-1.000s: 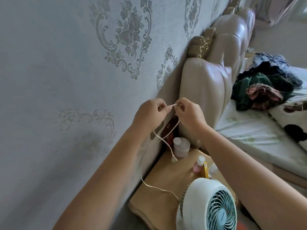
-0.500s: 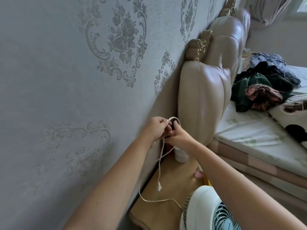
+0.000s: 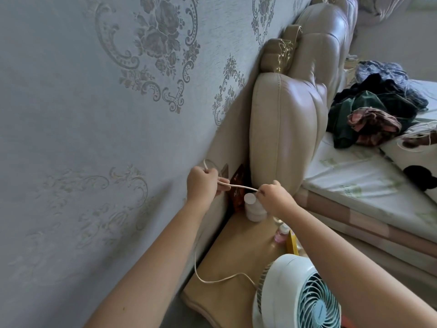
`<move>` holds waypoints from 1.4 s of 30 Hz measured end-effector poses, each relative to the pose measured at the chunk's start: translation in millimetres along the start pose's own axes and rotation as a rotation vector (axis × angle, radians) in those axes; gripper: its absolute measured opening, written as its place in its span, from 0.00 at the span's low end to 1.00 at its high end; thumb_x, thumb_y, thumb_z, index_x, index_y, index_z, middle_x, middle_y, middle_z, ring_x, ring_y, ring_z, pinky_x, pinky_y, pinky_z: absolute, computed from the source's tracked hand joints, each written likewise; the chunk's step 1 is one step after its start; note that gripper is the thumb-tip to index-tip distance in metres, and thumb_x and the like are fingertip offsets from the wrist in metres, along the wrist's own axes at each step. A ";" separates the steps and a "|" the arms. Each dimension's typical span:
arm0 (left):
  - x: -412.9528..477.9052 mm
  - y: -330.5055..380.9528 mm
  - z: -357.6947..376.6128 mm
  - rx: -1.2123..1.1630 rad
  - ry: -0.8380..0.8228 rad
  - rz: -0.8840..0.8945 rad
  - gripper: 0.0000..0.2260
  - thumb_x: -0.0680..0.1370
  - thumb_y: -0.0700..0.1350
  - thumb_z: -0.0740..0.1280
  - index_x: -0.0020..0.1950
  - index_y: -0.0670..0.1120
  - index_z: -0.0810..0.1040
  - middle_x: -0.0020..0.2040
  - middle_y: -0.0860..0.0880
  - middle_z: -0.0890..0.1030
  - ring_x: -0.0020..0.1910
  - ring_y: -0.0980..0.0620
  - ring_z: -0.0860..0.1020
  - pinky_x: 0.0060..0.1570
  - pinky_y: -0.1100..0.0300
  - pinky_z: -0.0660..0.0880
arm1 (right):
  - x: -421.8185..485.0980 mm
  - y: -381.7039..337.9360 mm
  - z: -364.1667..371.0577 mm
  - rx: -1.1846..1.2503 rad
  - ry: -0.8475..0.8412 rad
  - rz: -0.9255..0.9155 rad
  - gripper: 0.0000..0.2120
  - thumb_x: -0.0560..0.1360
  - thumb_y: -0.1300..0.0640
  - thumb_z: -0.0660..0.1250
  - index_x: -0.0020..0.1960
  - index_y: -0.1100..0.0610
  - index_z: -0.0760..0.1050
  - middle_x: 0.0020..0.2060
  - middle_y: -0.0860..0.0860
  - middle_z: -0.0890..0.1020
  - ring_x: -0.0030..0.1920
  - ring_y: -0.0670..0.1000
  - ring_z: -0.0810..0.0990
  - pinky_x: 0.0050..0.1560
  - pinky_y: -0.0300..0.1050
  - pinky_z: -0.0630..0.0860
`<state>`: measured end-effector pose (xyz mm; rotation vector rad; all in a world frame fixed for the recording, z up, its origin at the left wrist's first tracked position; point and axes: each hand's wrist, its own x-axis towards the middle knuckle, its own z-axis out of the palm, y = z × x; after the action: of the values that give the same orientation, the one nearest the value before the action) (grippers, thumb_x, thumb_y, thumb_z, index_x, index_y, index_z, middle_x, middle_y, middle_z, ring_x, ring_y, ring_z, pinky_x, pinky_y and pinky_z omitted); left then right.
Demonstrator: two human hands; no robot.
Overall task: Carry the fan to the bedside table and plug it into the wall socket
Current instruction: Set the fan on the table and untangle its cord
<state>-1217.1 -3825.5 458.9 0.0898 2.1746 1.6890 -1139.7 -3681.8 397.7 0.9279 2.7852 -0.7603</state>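
A white fan [image 3: 293,294] with a teal grille stands on the tan bedside table [image 3: 227,299] at the bottom of the view. Its thin white cord [image 3: 236,185] runs from the fan up along the wall and is stretched between my hands. My left hand [image 3: 203,183] pinches the cord close to the wall, just left of the wall socket [image 3: 224,170]. My right hand [image 3: 275,197] pinches the cord's other end in front of the headboard. The plug is hidden in my right hand.
A padded beige headboard [image 3: 283,129] stands right of the socket. On the table sit a white jar [image 3: 253,209], a small pink bottle [image 3: 281,234], a yellow item [image 3: 292,243] and a red packet [image 3: 237,192] against the wall. The bed [image 3: 359,185] holds piled clothes [image 3: 378,110].
My hands, held together half a second ago, have moved apart and pulled the cord taut between them. The dangling plug end is no longer visible below my hands.
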 end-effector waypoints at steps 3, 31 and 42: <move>-2.6 -5.2 -3.7 0.121 0.018 -0.006 0.06 0.79 0.37 0.55 0.53 0.47 0.61 0.31 0.43 0.80 0.20 0.50 0.77 0.19 0.65 0.74 | -0.5 2.3 -3.5 0.044 0.126 0.106 0.15 0.80 0.53 0.53 0.54 0.60 0.74 0.45 0.56 0.66 0.48 0.61 0.72 0.45 0.47 0.69; 5.6 -27.5 46.1 -0.529 -0.338 -0.321 0.09 0.81 0.39 0.59 0.41 0.45 0.71 0.26 0.52 0.83 0.25 0.56 0.82 0.32 0.59 0.75 | -44.5 8.9 3.2 1.115 -0.119 -0.150 0.14 0.72 0.78 0.61 0.41 0.64 0.79 0.33 0.52 0.82 0.33 0.43 0.83 0.38 0.31 0.80; -7.2 -49.6 43.3 -0.348 -0.393 -0.219 0.10 0.80 0.37 0.60 0.40 0.48 0.69 0.29 0.51 0.85 0.30 0.56 0.84 0.38 0.58 0.75 | -40.4 57.8 18.5 0.544 -0.193 0.110 0.15 0.71 0.70 0.66 0.33 0.54 0.82 0.32 0.48 0.83 0.27 0.42 0.75 0.32 0.34 0.73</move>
<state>-1186.9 -3801.3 405.1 0.0769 1.5300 1.7252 -1074.2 -3672.7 367.3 1.0015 2.3718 -1.5381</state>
